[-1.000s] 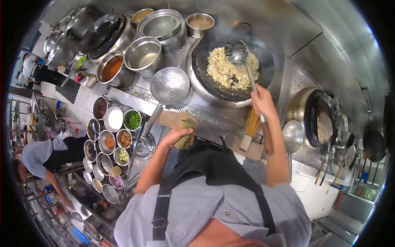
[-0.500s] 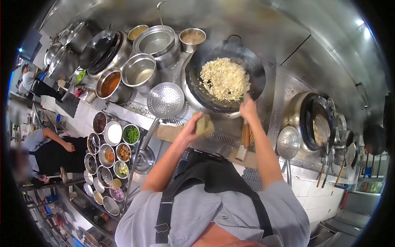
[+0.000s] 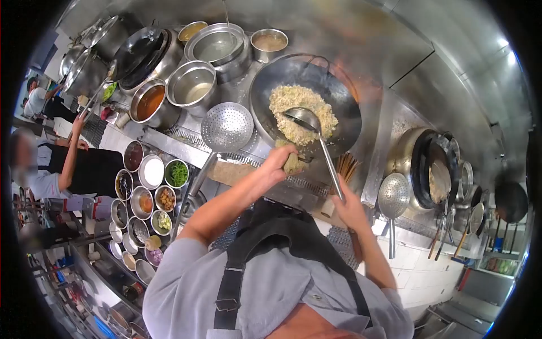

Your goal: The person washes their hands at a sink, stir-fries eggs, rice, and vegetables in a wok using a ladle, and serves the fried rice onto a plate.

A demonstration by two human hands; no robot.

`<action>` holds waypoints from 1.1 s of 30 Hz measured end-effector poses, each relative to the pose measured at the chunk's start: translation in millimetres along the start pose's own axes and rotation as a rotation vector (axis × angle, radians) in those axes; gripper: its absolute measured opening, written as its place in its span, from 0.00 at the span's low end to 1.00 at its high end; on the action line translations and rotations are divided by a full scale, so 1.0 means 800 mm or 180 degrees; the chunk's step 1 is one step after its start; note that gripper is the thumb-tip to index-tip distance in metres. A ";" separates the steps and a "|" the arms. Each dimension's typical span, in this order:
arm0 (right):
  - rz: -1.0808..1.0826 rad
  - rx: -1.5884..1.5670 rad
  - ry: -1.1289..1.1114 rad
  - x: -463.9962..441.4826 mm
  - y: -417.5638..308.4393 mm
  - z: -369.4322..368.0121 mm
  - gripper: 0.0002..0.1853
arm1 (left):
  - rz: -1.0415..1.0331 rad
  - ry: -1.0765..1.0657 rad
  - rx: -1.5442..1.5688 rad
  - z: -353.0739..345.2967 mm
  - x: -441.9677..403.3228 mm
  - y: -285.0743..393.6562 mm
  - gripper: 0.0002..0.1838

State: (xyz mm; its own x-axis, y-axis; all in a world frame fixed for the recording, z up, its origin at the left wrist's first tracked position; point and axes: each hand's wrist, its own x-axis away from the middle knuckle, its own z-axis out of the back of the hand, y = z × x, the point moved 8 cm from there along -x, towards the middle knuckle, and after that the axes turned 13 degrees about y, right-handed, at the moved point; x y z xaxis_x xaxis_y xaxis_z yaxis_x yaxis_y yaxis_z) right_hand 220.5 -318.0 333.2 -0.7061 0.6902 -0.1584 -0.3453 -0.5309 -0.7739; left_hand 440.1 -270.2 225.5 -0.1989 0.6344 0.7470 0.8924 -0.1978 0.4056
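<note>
A black wok (image 3: 347, 107) holds a mound of fried rice (image 3: 299, 97) with small green bits. My left hand (image 3: 278, 161) is closed on a folded greenish cloth (image 3: 293, 163) at the wok's near rim. In my right hand (image 3: 350, 208) is the long handle of a steel ladle (image 3: 305, 118), whose bowl rests against the rice. The lower end of the handle passes below that hand. A bamboo brush (image 3: 346, 166) lies on the counter between the wok and my right hand.
A perforated strainer (image 3: 227, 127) lies left of the wok, near pots of liquid (image 3: 192, 85). Ingredient bowls (image 3: 152, 172) stand at left. Another strainer (image 3: 393, 196) and a second wok (image 3: 436, 152) are at right. A co-worker (image 3: 79, 169) stands at far left.
My left hand has reached the wok's rim with the cloth, and the wok now tilts toward me, with flames behind it. My right hand has drawn back and down. The co-worker has raised an arm.
</note>
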 end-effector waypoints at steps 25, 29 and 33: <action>-0.0694 0.1659 -0.0024 -0.069 0.064 -0.092 0.37 | -0.0433 -0.0621 -0.0208 0.062 -0.052 -0.076 0.21; -0.0480 0.1519 -0.0504 -0.037 0.019 -0.073 0.38 | -0.0606 -0.0238 -0.0165 0.054 0.060 -0.055 0.27; -0.0639 0.1611 -0.1013 -0.066 -0.030 -0.045 0.35 | -0.0167 -0.0212 0.0006 0.011 -0.020 -0.025 0.12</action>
State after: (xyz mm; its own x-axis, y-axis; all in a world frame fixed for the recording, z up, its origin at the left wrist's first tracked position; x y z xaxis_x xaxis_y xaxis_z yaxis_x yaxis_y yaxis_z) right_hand 288.3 -324.5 338.0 -0.7196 0.6617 0.2104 -0.6850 -0.6270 -0.3711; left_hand 429.4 -269.7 200.9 -0.2182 0.6922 0.6879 0.8823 -0.1614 0.4422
